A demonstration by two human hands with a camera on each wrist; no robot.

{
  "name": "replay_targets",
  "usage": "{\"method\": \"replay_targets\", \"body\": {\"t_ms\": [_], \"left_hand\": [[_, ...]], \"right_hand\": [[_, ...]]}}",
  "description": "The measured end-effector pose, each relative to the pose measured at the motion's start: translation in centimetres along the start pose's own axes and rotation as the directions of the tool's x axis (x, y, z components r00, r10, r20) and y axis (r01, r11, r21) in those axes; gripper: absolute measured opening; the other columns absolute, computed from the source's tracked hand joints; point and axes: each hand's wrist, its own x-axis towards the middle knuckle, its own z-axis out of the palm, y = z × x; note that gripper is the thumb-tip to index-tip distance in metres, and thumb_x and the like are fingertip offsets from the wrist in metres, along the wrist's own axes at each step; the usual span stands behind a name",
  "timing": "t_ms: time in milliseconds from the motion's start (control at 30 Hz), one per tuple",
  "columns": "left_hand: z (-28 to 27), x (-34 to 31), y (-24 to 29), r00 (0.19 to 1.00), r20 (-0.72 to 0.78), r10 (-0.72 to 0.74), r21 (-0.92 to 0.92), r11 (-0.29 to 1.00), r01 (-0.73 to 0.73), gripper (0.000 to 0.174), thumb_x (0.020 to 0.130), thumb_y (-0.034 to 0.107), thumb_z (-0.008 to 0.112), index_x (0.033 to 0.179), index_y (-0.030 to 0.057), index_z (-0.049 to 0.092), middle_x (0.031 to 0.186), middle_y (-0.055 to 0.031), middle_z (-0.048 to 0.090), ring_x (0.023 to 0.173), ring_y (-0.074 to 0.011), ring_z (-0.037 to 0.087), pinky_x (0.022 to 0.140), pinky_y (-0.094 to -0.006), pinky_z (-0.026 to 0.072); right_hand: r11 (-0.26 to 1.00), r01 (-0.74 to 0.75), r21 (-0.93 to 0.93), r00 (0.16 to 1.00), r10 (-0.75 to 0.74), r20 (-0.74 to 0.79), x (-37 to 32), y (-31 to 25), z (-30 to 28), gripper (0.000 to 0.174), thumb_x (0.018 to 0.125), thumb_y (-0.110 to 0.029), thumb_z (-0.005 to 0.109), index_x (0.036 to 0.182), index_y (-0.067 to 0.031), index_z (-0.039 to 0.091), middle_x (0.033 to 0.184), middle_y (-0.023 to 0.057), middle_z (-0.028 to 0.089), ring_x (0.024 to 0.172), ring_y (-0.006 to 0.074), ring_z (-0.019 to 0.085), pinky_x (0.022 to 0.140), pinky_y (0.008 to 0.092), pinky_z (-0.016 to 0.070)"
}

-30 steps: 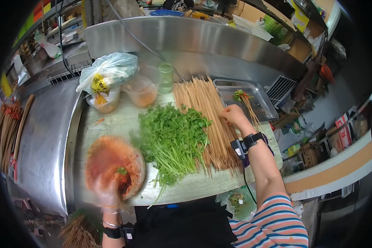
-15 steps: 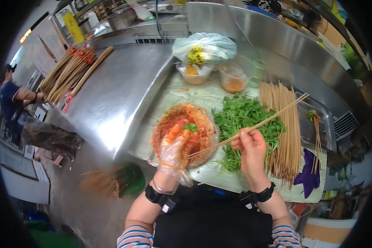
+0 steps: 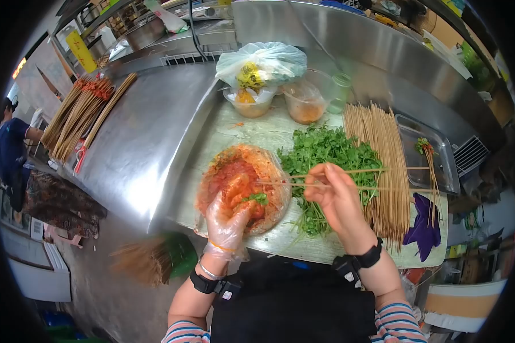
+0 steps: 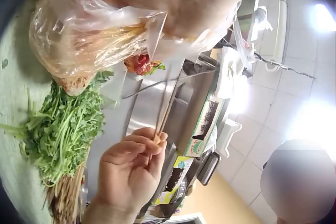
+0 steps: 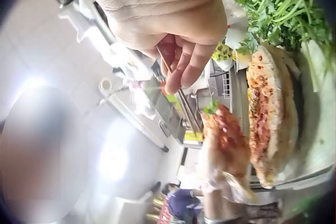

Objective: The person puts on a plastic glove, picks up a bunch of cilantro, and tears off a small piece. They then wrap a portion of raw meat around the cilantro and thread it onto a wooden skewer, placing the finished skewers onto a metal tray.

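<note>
Bamboo skewers (image 3: 383, 170) pinched in my right hand (image 3: 337, 200) cross above the coriander heap (image 3: 326, 146) mid-bench, tips at the meat lump (image 3: 243, 197) my gloved left hand (image 3: 226, 220) grips over the red bowl (image 3: 209, 171) near the bench's front edge, and only the left wrist view shows my fingertips (image 4: 152, 142) clamping the skewer ends.

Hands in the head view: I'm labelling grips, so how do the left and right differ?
The left hand wears a clear plastic glove; the right hand is bare. The left grips red meat over the bowl; the right pinches thin skewers between its fingers. Both wear a black wrist strap.
</note>
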Motion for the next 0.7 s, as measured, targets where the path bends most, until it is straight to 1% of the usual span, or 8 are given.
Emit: {"method": "replay_targets", "body": {"t_ms": [67,133,200,333,433,533,633,700], "left_hand": [[0.5,-0.2,0.4,0.998,0.052,0.032,0.048,0.998,-0.034,0.053,0.082,-0.014,0.054,0.133,-0.0049,0.041,0.129,-0.0136,0.051,0.110,-0.0218,0.058,0.090,-0.0308,0.0501],[0.6,-0.3,0.3,0.988,0.101,0.115,0.116,0.985,-0.126,0.056,0.082,-0.015,0.053,0.135,-0.0049,0.038,0.132,-0.0143,0.049,0.112,-0.0231,0.057,0.091,-0.0320,0.0500],[0.3,-0.2,0.4,0.990,0.100,0.099,0.134,0.985,-0.112,0.056,0.082,-0.016,0.053,0.135,-0.0055,0.037,0.133,-0.0146,0.047,0.113,-0.0240,0.056,0.092,-0.0325,0.0496],[-0.1,0.0,-0.1,0.993,0.081,0.090,0.058,0.994,-0.095,0.057,0.081,-0.016,0.052,0.135,-0.0056,0.037,0.133,-0.0150,0.047,0.114,-0.0246,0.056,0.094,-0.0331,0.0486],[0.1,0.1,0.2,0.998,0.066,-0.001,0.002,1.000,0.001,0.056,0.081,-0.017,0.050,0.135,-0.0055,0.038,0.133,-0.0152,0.047,0.114,-0.0244,0.056,0.095,-0.0328,0.0480],[0.0,0.3,-0.2,1.000,0.012,-0.018,-0.009,1.000,0.018,0.053,0.080,-0.016,0.047,0.132,-0.0062,0.042,0.130,-0.0154,0.051,0.114,-0.0245,0.056,0.095,-0.0334,0.0476],[-0.1,0.4,-0.1,1.000,0.016,-0.002,0.030,1.000,0.001,0.050,0.080,-0.015,0.046,0.129,-0.0069,0.046,0.125,-0.0156,0.055,0.113,-0.0245,0.057,0.095,-0.0336,0.0474],[-0.4,0.5,-0.2,0.998,0.035,-0.046,-0.009,0.999,0.046,0.045,0.082,-0.011,0.047,0.127,-0.0071,0.048,0.123,-0.0162,0.056,0.112,-0.0254,0.057,0.094,-0.0347,0.0484]], "right_hand": [[0.995,-0.096,0.036,0.995,0.097,-0.037,1.5,1.0,-0.5,0.030,0.100,-0.027,0.044,0.098,-0.0007,0.059,0.082,0.0103,0.064,0.069,0.0172,0.065,0.063,0.0265,0.0544],[0.981,-0.169,0.097,0.985,0.166,0.033,2.1,1.8,-1.2,0.029,0.099,-0.027,0.045,0.097,-0.0012,0.059,0.082,0.0102,0.065,0.069,0.0176,0.066,0.063,0.0270,0.0547],[0.969,-0.222,0.113,0.974,0.215,0.068,2.3,2.2,-1.3,0.028,0.099,-0.027,0.047,0.095,-0.0021,0.059,0.080,0.0098,0.065,0.067,0.0180,0.066,0.061,0.0274,0.0551],[0.976,-0.204,0.072,0.979,0.204,0.003,2.1,2.0,-1.3,0.028,0.100,-0.025,0.044,0.092,-0.0019,0.059,0.076,0.0102,0.065,0.060,0.0160,0.064,0.056,0.0261,0.0541],[0.984,-0.170,0.060,0.985,0.171,-0.010,2.2,1.9,-1.5,0.028,0.100,-0.025,0.044,0.091,-0.0017,0.059,0.076,0.0103,0.065,0.058,0.0161,0.063,0.054,0.0260,0.0541],[0.990,-0.142,0.013,0.990,0.142,-0.017,2.1,1.7,-1.3,0.028,0.099,-0.025,0.045,0.091,-0.0015,0.059,0.075,0.0102,0.065,0.057,0.0157,0.063,0.052,0.0253,0.0541],[0.992,-0.120,-0.034,0.993,0.120,-0.001,2.1,1.5,-1.5,0.028,0.098,-0.027,0.048,0.090,-0.0032,0.061,0.075,0.0083,0.065,0.060,0.0157,0.065,0.054,0.0253,0.0536],[0.993,-0.100,-0.064,0.995,0.099,-0.011,2.1,1.5,-1.4,0.029,0.098,-0.028,0.048,0.090,-0.0033,0.060,0.075,0.0079,0.065,0.060,0.0154,0.065,0.054,0.0247,0.0532]]}}
